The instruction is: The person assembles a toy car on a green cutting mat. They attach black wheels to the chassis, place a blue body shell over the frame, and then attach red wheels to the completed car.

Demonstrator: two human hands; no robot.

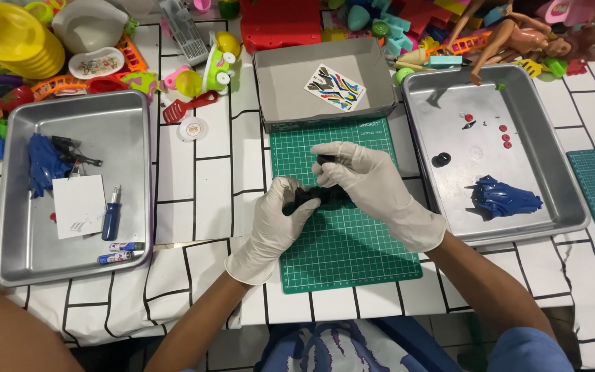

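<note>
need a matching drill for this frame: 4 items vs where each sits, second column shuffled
Column 1
1. blue-handled screwdriver
2. colourful sticker sheet
3. blue plastic toy body shell
4. small black plastic part

Column 2
A. in the grey cardboard box lid behind the green cutting mat
B. between the gloved left hand and gloved right hand, over the mat
C. in the left metal tray
D. in the right metal tray

Pairs: 1-C, 2-A, 3-D, 4-B
</note>
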